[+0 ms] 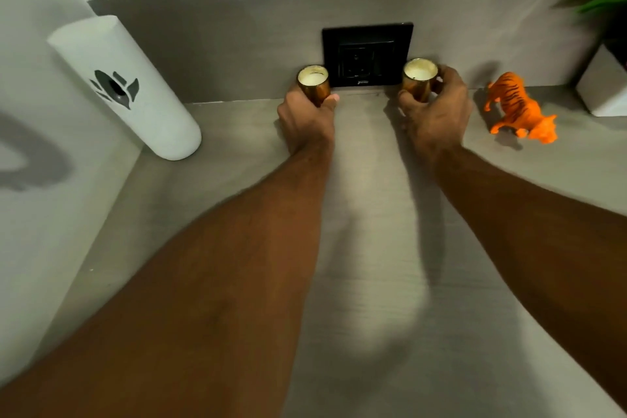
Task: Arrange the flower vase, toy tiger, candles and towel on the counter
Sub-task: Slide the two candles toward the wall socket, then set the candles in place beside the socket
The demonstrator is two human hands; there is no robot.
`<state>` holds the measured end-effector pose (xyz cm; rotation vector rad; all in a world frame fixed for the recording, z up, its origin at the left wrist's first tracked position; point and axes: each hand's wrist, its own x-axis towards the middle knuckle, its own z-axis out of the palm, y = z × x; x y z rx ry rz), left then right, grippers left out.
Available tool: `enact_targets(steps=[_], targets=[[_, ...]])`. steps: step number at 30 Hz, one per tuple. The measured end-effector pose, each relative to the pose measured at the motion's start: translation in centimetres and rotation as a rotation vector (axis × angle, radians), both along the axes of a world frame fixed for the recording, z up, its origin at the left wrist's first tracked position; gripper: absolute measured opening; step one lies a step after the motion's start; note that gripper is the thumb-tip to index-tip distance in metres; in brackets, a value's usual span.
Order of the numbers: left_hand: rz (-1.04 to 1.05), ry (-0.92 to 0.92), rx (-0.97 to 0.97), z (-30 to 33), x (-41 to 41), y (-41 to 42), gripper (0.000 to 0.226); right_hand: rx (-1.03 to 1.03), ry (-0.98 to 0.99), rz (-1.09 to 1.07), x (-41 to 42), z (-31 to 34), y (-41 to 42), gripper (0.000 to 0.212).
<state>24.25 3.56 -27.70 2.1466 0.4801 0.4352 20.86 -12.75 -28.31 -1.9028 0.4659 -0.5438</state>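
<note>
Here the two candles were the step in hand: the left candle, a small gold cup of white wax, stood at the back of the counter by the left edge of the black wall socket, and the right candle matched it at the socket's right edge. The left hand was wrapped around its cup from the front, and the right hand curled around the other, fingers behind it. Whether either cup rested on the counter or hung just above it could not be told. The toy tiger stood to the right, apart from the hand, with the white vase and its green leaves beyond at the frame's edge. A white cylinder leaned in the left corner. No towel showed. Next, seemingly, both cups needed setting down level and releasing without tipping them.
</note>
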Motion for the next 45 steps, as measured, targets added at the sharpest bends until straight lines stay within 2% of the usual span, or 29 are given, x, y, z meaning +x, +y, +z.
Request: enact_targets(steps=[3, 5, 7, 8, 10, 11, 12, 16, 23, 30, 37, 42, 44, 45], targets=[[-0.053, 0.038, -0.003, 0.4, -1.7, 0.5, 0.09, -0.001, -0.067, -0.063, -1.8, 0.5, 0.3, 0.081], [-0.056, 0.012, -0.027, -0.5, -5.3, 2.7, 0.106, -0.036, -0.086, -0.073, -4.2, 0.3, 0.9, 0.071], [0.005, -0.056, -0.086, -2.0, -10.1, 7.0, 0.1, -0.131, -0.049, 0.093, -7.2, -0.1, 2.9, 0.056], [0.076, -0.092, -0.118, -2.5, -12.1, 9.7, 0.094, -0.284, 0.007, 0.254, -8.3, -0.1, 4.7, 0.055], [0.245, -0.146, -0.139, -2.7, -13.6, 14.0, 0.088, -0.783, 0.115, 0.629, -8.5, -0.6, 8.9, 0.067], [0.312, -0.153, -0.099, -2.4, -13.4, 15.4, 0.088, -0.935, 0.162, 0.77, -7.8, -0.8, 11.2, 0.073], [0.343, -0.171, -0.051, -1.7, -12.4, 16.1, 0.086, -0.982, 0.226, 0.834, -6.9, -0.5, 12.9, 0.076], [0.341, -0.27, -0.025, 0.0, -7.9, 16.8, 0.076, -0.996, 0.338, 0.856, -4.3, -0.7, 14.9, 0.075], [0.399, -0.246, -0.05, 0.2, -3.6, 18.3, 0.078, -1.051, 0.385, 0.869, -4.2, -0.7, 15.0, 0.078], [0.567, -0.039, 0.178, 0.9, -0.4, 18.4, 0.08, -1.056, 0.398, 0.865, -4.1, -0.7, 15.0, 0.076], [0.601, 0.093, 0.156, 1.6, 1.2, 17.7, 0.085, -1.039, 0.389, 0.857, -4.0, -0.7, 14.8, 0.08], [0.622, 0.042, 0.136, 1.2, 1.4, 18.0, 0.099, -0.996, 0.391, 0.873, -3.9, -0.8, 14.9, 0.073], [0.594, -0.043, 0.066, 1.1, 1.1, 17.9, 0.115, -0.978, 0.39, 0.879, -3.9, -0.4, 14.7, 0.067], [0.581, -0.08, 0.058, 1.2, 0.6, 17.2, 0.125, -0.897, 0.376, 0.859, -4.3, 0.0, 14.6, 0.064]])
